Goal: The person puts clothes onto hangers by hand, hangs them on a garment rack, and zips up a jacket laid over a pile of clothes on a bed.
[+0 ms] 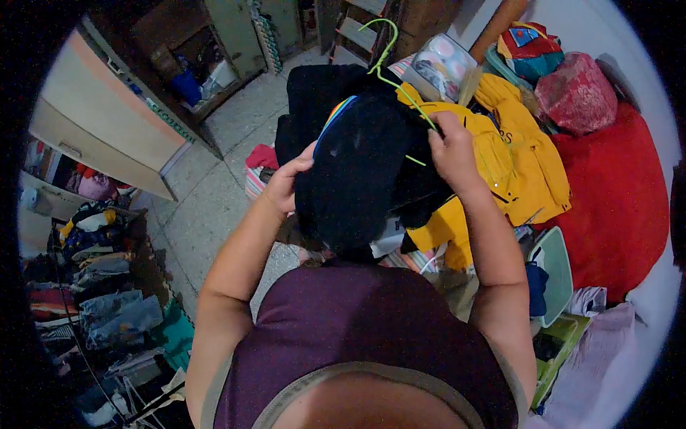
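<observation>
A black garment [350,164] with a rainbow stripe along one edge hangs between my hands. My left hand [291,180] is closed on its left edge, beside the stripe. A lime-green hanger [388,80] lies at the garment's right side, its hook pointing up and part of its frame hidden by black cloth. My right hand [451,146] pinches the hanger's sloping arm near the garment's right edge. Below and to the right of that hand is a yellow garment [532,168] with dark lettering.
A red cloth [607,207], a pink bundle [577,93] and a clear bag [441,64] lie at the right. A pale green tub [559,275] stands beside my right arm. Folded clothes [121,314] fill the lower left, below an open cabinet door [107,107].
</observation>
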Tool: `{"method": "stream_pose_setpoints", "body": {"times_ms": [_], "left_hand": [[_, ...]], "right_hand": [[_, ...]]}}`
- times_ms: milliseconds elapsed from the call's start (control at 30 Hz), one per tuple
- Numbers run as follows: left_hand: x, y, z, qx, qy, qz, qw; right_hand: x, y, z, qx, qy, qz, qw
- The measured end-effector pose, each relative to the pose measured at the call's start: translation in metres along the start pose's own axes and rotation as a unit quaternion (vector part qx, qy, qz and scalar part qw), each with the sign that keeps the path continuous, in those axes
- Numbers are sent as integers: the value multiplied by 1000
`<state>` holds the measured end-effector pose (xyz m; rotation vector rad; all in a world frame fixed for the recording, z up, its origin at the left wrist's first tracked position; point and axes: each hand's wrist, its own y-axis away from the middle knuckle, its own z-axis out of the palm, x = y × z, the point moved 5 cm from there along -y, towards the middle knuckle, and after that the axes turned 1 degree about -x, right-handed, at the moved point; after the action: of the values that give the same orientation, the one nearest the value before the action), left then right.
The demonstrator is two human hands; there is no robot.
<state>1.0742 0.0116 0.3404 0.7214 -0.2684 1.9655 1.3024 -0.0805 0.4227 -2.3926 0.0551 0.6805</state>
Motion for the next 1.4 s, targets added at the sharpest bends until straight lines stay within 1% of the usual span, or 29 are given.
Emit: {"method": "stream_pose_setpoints", "body": {"times_ms": [67, 167, 267, 333, 367, 400, 433, 500, 600, 633, 667, 700, 767, 800, 900, 933, 1033, 1100, 1133, 1233, 1267, 1300, 1400], "left_hand": [[1, 1, 21, -24, 1, 5, 1000], [-10, -4, 27, 21, 112, -101, 988], [-9, -21, 15, 93, -10, -16, 995], [0, -24, 26, 144, -180, 91, 969], [5, -24, 33, 168, -262, 144, 939], [12, -25, 37, 206, -500, 234, 808], [12, -27, 45, 202, -625, 297, 693], [0, -32, 52, 213, -772, 264, 538], [-4, -40, 56, 181, -825, 228, 483], [-4, -44, 56, 166, -841, 217, 466], [-4, -51, 51, 150, -856, 181, 460], [-3, -52, 51, 145, -863, 165, 455], [4, -58, 57, 137, -876, 143, 440], [5, -60, 51, 154, -862, 150, 459], [0, -69, 19, 128, -794, 105, 585], [-4, -67, 19, 103, -807, 121, 569], [-11, -52, 24, 31, -859, 178, 479], [-11, -46, 19, 21, -885, 72, 459], [-12, -44, 16, 16, -895, 18, 446], [-10, -53, -23, 119, -852, -146, 488], [-10, -59, -41, 132, -850, -133, 492], [-6, -62, -58, 202, -851, -102, 474], [27, -69, -65, 165, -843, -89, 504]], "right_hand": [[-4, 2, 6, -14, -4, 7, 1000], [-10, 5, 18, -16, -11, 1, 1000], [-21, 9, 25, -24, 3, -6, 1000], [-28, 15, 35, -36, 13, -28, 999], [-32, 18, 40, -43, 17, -40, 998], [-39, 20, 43, -42, 20, -63, 997], [-44, 19, 46, -40, 21, -68, 997], [-51, 18, 49, -37, 23, -77, 996], [-61, 18, 51, -61, 34, -102, 992], [-61, 18, 52, -54, 28, -115, 991], [-60, 19, 54, -51, 21, -129, 990], [-61, 20, 56, -47, 13, -143, 988], [-63, 19, 58, -61, 18, -134, 989], [-63, 19, 59, -69, 22, -128, 989], [-58, 19, 58, -51, 1, -113, 992], [-54, 22, 59, -51, -2, -105, 993], [-45, 26, 62, -53, -11, -83, 995], [-38, 31, 61, -57, -14, -64, 996], [-37, 34, 63, -63, -15, -75, 995], [-38, 41, 71, -84, -20, -109, 990], [-41, 42, 73, -90, -21, -120, 988], [-44, 44, 74, -98, -21, -129, 987], [-48, 46, 75, -99, -22, -134, 986]]}}
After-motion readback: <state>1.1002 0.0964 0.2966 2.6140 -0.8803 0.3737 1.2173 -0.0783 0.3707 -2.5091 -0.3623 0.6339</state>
